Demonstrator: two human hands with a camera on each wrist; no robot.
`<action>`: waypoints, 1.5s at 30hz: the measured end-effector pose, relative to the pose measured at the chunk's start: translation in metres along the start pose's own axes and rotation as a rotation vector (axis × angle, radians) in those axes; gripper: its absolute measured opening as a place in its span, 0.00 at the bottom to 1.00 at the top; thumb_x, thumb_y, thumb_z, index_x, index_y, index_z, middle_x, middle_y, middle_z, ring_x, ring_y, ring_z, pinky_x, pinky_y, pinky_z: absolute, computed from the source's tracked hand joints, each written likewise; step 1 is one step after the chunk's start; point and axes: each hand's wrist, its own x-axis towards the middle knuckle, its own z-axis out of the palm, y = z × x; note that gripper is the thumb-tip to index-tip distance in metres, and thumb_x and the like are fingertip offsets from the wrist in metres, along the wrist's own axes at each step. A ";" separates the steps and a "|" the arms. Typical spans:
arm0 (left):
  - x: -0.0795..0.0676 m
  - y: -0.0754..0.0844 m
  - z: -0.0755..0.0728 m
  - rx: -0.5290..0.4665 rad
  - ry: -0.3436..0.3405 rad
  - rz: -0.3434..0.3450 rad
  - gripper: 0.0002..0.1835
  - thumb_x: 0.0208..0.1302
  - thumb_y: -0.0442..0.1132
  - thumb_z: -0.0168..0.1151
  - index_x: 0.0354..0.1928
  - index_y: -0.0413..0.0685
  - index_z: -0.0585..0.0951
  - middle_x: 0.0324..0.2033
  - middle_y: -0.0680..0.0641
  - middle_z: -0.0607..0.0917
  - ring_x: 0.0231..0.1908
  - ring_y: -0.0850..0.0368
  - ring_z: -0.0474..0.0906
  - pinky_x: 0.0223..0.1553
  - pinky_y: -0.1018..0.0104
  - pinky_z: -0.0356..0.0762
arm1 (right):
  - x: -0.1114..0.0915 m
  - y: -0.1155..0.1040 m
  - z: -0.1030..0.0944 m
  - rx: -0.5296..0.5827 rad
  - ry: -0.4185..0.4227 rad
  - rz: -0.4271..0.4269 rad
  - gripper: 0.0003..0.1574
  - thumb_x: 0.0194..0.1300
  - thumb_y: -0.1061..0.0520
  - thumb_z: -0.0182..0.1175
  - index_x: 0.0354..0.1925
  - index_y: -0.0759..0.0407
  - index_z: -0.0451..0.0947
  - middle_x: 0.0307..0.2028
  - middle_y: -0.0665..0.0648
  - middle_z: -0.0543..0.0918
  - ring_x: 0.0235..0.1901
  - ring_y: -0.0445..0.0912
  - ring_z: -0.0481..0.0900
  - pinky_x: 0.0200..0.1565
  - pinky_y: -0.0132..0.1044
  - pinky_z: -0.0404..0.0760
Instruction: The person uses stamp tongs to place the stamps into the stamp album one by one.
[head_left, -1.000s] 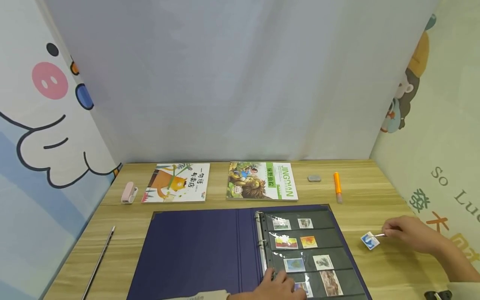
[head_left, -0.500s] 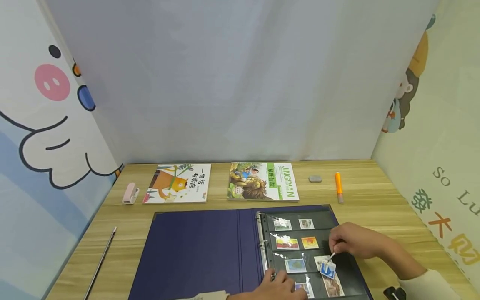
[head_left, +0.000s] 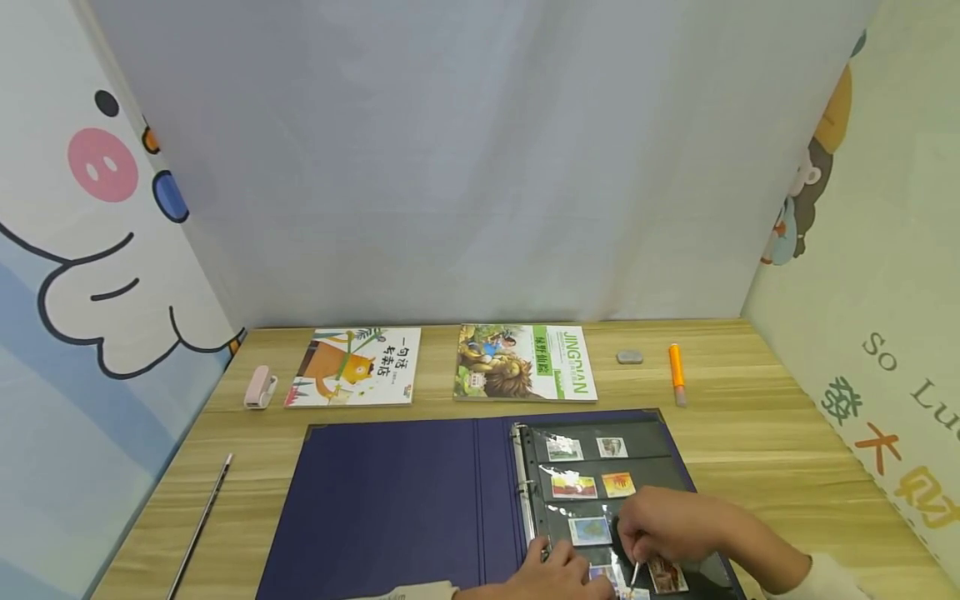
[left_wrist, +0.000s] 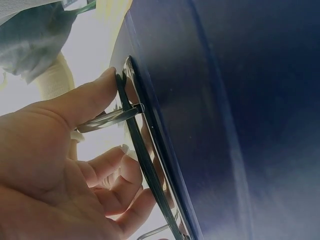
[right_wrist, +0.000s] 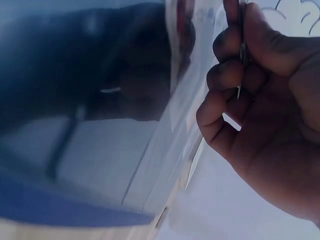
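My right hand (head_left: 667,525) pinches a pair of slim metal tweezers (right_wrist: 242,52) over the black stamp page (head_left: 546,518) of an open navy album (head_left: 390,500). At the tweezers' tip, near the bottom of the head view, a stamp (head_left: 636,594) shows only partly; whether it is inside a pocket I cannot tell. My left hand (head_left: 555,577) rests on the page's lower left with relaxed fingers. The left wrist view has that thumb against the page edge, beside a metal binder ring (left_wrist: 107,120). A brown stamp (head_left: 666,575) lies right of the tweezers, partly covered by the right hand.
Two picture books (head_left: 352,367) lie behind the album. A grey eraser (head_left: 629,357) and an orange marker-like stick (head_left: 677,371) are at the back right. On the left are a pink-and-white gadget (head_left: 259,387) and a pencil (head_left: 201,525). Wall panels border the table.
My right hand has carried the blue-and-white stamp in the tweezers leftward from beside the album onto the page, then down toward the left hand. The left hand has stayed in place.
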 end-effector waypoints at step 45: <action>-0.002 -0.005 0.011 0.103 0.246 0.144 0.13 0.72 0.56 0.45 0.48 0.63 0.74 0.36 0.61 0.75 0.37 0.68 0.63 0.42 0.63 0.67 | -0.093 0.117 -0.034 -0.306 0.517 0.630 0.03 0.55 0.58 0.67 0.31 0.53 0.84 0.26 0.46 0.84 0.27 0.39 0.78 0.30 0.38 0.76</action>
